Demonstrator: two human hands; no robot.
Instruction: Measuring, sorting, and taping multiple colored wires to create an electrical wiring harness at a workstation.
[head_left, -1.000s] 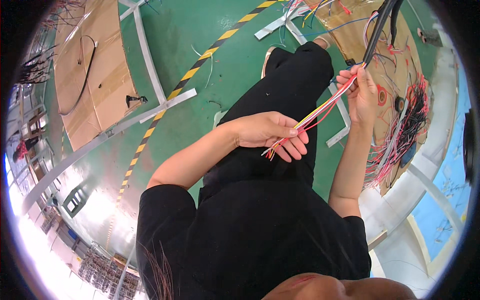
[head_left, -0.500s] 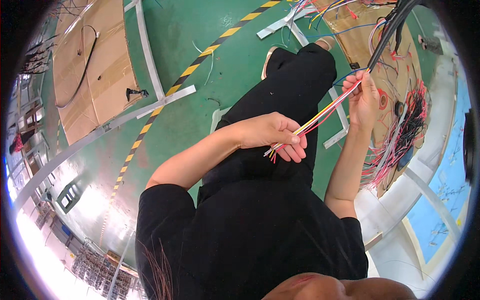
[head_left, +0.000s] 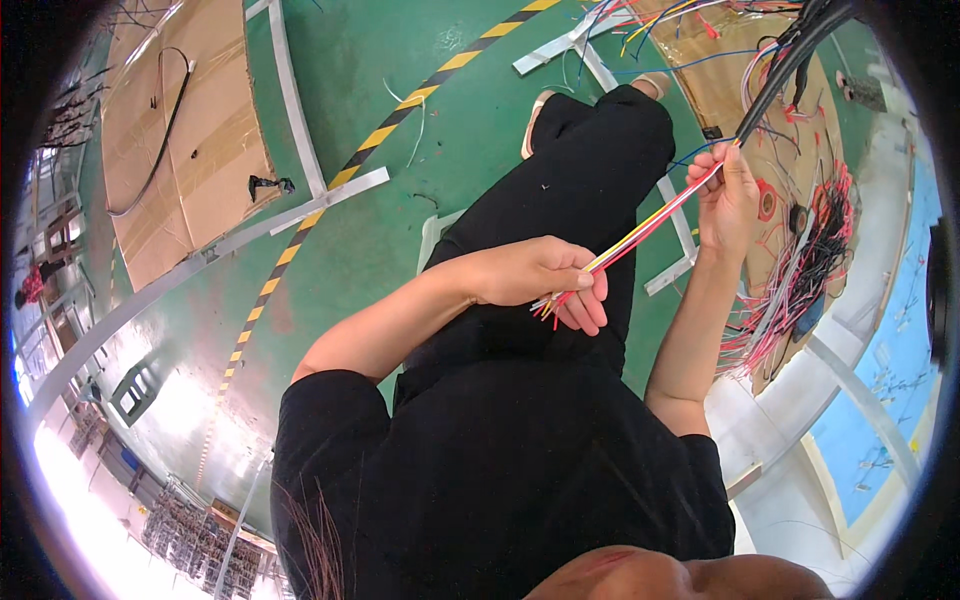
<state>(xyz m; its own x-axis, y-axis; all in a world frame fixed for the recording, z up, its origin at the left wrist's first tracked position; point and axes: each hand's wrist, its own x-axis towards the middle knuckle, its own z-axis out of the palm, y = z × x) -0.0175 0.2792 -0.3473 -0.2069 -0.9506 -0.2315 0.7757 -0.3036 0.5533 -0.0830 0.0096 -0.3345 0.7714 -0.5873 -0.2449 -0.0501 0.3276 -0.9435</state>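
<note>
A bundle of thin wires, red, white and yellow among them, stretches between my two hands above my lap. My left hand is closed round its lower part, and the loose wire ends poke out below the thumb. Higher up, my right hand pinches the same bundle where it comes out of a black-sheathed cable. That cable runs up to the top right, over the cardboard-covered table.
On the cardboard at right lies a heap of red, black and white wires, next to a red ring-shaped roll. Another cardboard sheet at left carries a black cable. Metal frame bars stand over the green floor.
The red wire that sagged away from the bundle now lies in line with the others. My left hand has shifted slightly along the wires; my right hand has stayed put.
</note>
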